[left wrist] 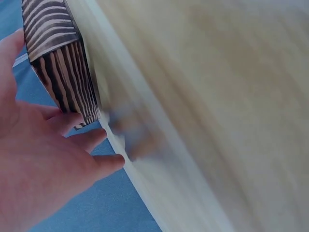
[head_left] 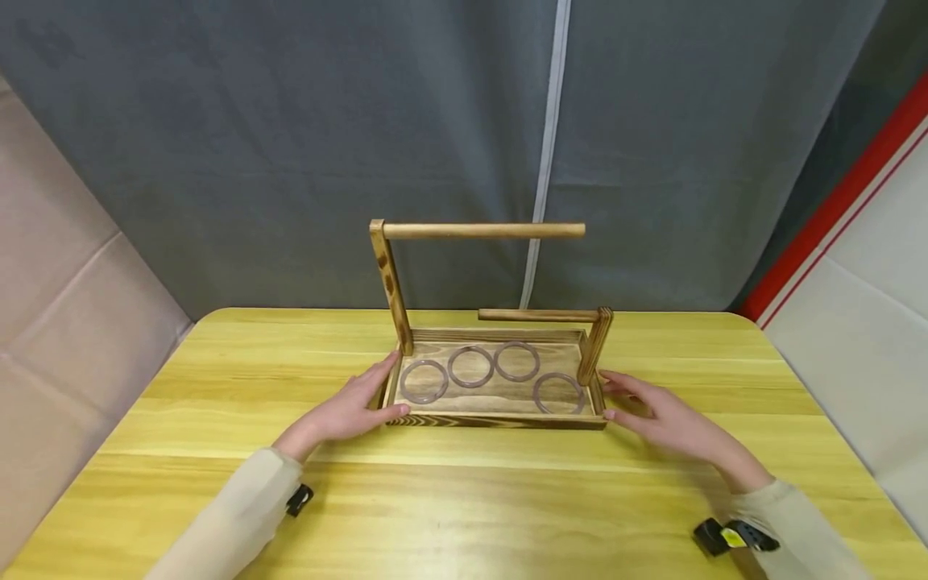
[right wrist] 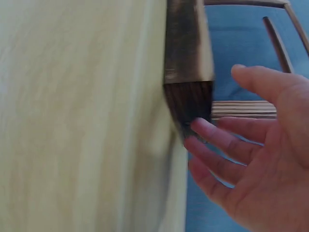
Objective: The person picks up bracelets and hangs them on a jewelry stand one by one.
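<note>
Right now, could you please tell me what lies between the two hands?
The head view shows the wooden tray, holding four rings, between the left hand and right hand.

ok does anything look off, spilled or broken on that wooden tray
Nothing stands out. The four rings lie inside the tray, with no spill or break that I can see. The upper rod and lower rod each have one free end, but that is probably just the design.

We note wood-grain table (head_left: 464, 515), yellowish; grey curtain (head_left: 290, 161) behind, w/ pale vert. strip (head_left: 551, 121); pinkish wall (head_left: 65, 322) L; white wall (head_left: 870, 322) R, w/ red band (head_left: 841, 201).
</note>
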The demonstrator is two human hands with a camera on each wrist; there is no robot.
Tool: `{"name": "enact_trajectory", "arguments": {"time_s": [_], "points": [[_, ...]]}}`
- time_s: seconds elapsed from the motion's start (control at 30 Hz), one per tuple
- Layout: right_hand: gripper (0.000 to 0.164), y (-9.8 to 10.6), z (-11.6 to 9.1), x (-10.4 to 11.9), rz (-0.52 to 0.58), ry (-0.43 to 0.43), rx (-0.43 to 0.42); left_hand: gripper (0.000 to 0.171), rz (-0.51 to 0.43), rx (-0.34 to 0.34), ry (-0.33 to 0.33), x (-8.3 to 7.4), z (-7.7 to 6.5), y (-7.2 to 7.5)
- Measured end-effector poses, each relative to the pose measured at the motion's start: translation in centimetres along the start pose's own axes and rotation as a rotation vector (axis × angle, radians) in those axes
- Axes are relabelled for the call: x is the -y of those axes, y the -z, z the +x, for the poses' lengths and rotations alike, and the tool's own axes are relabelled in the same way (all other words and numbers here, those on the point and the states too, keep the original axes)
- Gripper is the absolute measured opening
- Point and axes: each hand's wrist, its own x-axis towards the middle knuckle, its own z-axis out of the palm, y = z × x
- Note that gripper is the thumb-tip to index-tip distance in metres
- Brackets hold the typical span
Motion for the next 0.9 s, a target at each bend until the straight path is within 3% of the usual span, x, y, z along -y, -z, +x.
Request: {"name": "enact_trajectory", "arguments": {"time_s": [0.2,0.4,0.63,0.9], "points": [[0.038,0.2,0.0,0.9,-0.002,0.092,-0.041,0.091,0.028,-0.035,-0.012,-0.1,0.1,-0.1],[0.034,-0.2,0.0,1.9,-0.039,0.111,-0.059,0.094,0.047,-0.059,-0.034,-0.2,0.5,-0.4],[0.032,-1.0,0.8,3.6,-0.025,0.177,0.028,0.098,0.137,-0.082,0.018,-0.8,0.9,-0.6],[0.031,-2.6,2.2,5.1,-0.013,0.238,0.065,0.102,0.134,-0.090,0.025,-1.0,1.2,-0.7]]}}
